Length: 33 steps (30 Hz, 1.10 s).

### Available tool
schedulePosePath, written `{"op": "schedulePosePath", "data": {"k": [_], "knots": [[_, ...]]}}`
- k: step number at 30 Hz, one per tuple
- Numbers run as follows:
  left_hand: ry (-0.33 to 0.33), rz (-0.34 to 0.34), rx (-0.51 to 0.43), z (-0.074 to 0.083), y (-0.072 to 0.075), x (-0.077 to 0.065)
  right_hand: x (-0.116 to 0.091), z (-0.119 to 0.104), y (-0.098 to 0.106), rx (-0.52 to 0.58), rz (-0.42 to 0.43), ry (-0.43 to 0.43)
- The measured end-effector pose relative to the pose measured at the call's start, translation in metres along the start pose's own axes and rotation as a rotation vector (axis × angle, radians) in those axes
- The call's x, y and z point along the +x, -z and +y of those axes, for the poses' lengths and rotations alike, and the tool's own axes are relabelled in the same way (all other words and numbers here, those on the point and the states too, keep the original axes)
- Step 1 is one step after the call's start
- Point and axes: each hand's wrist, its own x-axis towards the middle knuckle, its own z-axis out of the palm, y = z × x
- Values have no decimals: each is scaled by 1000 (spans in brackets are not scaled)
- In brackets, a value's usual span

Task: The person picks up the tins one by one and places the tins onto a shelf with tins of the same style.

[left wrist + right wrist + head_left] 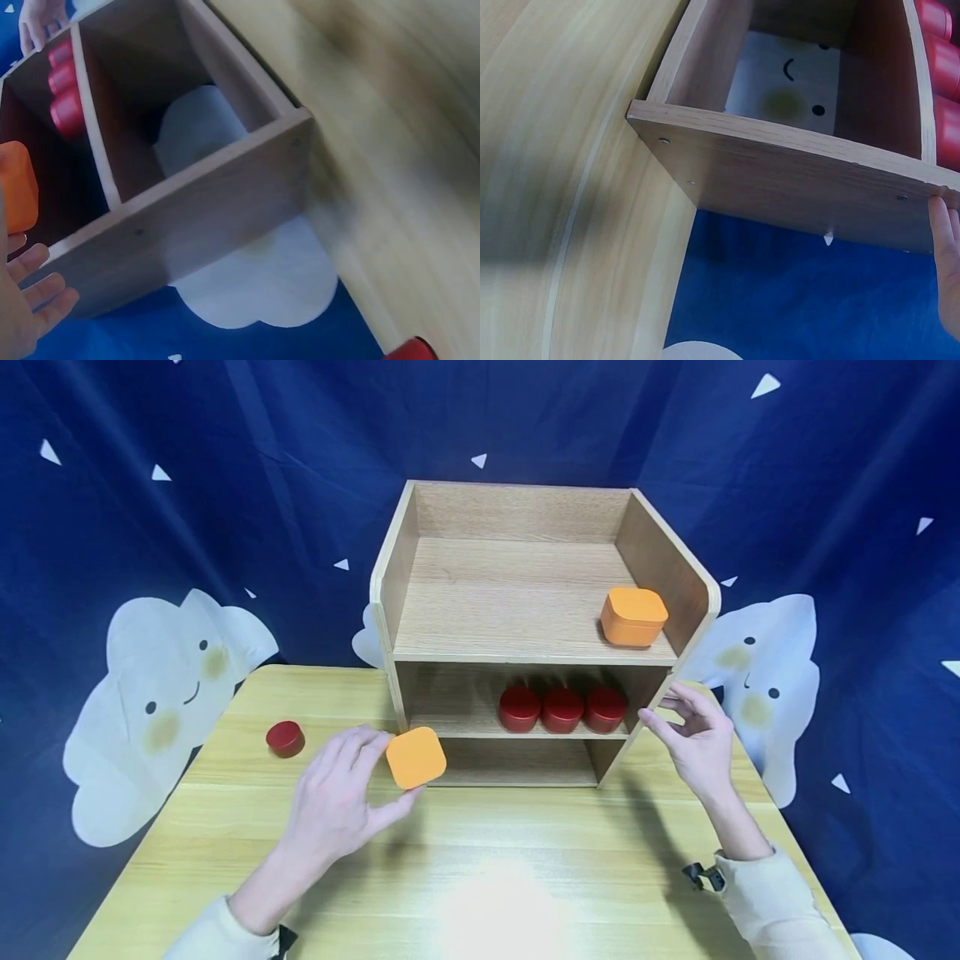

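My left hand point(337, 793) holds an orange square tin point(416, 757) with rounded corners between thumb and fingers, in front of the wooden shelf's point(517, 658) left side. In the left wrist view the tin point(18, 187) is cut off by the edge, beside the shelf opening. My right hand point(693, 735) touches the shelf's right side panel by its front edge with extended fingers, partly out of frame in the right wrist view. Another orange tin point(633, 617) stands on the top level at the right. Several red round tins, one of them here point(562, 708), line the middle level.
A lone red round tin point(286, 738) lies on the wooden table point(300, 685) left of the shelf. The shelf's side walls rise above its top level. Behind hangs a blue curtain point(525, 418) with cloud shapes.
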Motion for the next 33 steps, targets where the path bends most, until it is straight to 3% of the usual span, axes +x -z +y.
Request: {"op": "schedulePosePath", "data": {"k": [11, 21, 33], "knots": [[-56, 31, -35, 16, -5, 29, 2, -2, -2, 21, -12, 10], [-138, 13, -94, 28, -12, 57, 0, 0, 0, 8, 0, -6], [-230, -16, -66, 38, -15, 92, 0, 2, 2, 28, -30, 29]]}}
